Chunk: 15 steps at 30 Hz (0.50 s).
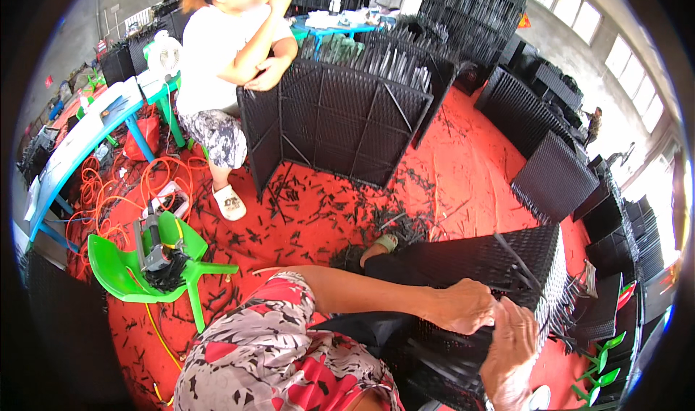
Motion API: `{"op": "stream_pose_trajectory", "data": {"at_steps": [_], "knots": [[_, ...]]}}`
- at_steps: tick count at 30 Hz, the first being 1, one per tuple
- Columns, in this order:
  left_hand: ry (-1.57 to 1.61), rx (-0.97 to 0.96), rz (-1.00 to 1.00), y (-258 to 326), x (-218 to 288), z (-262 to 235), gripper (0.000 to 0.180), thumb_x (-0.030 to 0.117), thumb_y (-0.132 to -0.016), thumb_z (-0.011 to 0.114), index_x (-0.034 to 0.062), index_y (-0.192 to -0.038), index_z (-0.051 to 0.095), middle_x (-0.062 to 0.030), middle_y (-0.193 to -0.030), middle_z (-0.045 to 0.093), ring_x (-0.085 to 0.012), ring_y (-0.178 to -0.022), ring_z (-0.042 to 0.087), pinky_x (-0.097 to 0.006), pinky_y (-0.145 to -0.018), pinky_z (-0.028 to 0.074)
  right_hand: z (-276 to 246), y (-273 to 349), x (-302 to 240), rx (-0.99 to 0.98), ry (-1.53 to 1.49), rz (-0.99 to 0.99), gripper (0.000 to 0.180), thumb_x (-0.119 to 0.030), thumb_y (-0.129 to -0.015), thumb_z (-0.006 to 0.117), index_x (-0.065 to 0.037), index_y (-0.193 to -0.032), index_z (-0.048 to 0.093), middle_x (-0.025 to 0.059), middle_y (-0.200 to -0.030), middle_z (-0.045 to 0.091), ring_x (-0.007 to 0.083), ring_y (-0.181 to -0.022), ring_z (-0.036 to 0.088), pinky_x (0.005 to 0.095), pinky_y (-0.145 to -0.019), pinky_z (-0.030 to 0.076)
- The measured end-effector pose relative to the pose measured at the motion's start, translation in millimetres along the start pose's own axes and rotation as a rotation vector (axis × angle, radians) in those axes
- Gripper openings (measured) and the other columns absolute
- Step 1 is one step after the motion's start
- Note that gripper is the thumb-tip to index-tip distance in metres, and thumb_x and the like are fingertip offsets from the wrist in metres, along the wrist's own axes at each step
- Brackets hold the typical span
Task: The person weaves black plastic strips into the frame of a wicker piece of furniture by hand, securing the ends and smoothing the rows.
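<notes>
My left hand (pixel 463 306) is closed, its fingers curled at the edge of a black woven rattan piece (pixel 470 259). My right hand (pixel 512 339) comes up from below right, its fingers bent and closed, with the fingertips meeting the left hand. Whatever is pinched between them is too small or hidden to make out. Loose ends of black rattan strips (pixel 561 310) stick out along the woven piece's right edge. More dark strips (pixel 441 371) hang below my hands. One long strip (pixel 510 252) crosses the top of the weave.
To the left, an upturned green plastic stool (pixel 112 270) holds a nail gun (pixel 153 244) and black scraps. Orange hose (pixel 94 187) coils across the red floor (pixel 253 230). A co-worker (pixel 221 49) leans on another woven piece (pixel 340 121). Woven panels (pixel 557 176) stand at right.
</notes>
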<state>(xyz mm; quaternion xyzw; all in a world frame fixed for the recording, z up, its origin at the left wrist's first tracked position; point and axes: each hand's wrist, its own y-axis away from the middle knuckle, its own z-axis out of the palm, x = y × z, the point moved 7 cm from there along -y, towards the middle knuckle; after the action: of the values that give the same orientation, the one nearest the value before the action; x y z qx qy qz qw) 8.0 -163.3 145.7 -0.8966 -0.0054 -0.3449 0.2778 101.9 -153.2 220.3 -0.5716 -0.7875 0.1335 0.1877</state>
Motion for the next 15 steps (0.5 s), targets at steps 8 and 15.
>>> {"op": "stream_pose_trajectory", "data": {"at_steps": [8, 15], "knots": [[0.482, -0.013, 0.147, -6.7, 7.6, 22.0, 0.015, 0.009, -0.077, 0.062, -0.0044, -0.074, 0.056, -0.0222, -0.065, 0.056, -0.0378, -0.059, 0.057, -0.042, -0.053, 0.042, 13.1, 21.6, 16.7, -0.138, -0.138, 0.314, 0.031, -0.005, -0.089, 0.051, 0.004, -0.119, 0.053, 0.0236, -0.112, 0.060, 0.0387, -0.091, 0.063, 0.0409, -0.076, 0.052], [0.561, -0.203, -0.063, 14.5, -25.7, -2.3, 0.011, 0.009, -0.082, 0.063, -0.0016, -0.085, 0.064, -0.0114, -0.067, 0.061, -0.0134, -0.062, 0.060, -0.029, -0.055, 0.046, 34.3, -1.2, 27.3, -0.246, -0.402, 0.336, 0.038, 0.000, -0.081, 0.060, 0.009, -0.117, 0.053, 0.0196, -0.079, 0.063, 0.0369, -0.069, 0.062, 0.0414, -0.058, 0.048]]}}
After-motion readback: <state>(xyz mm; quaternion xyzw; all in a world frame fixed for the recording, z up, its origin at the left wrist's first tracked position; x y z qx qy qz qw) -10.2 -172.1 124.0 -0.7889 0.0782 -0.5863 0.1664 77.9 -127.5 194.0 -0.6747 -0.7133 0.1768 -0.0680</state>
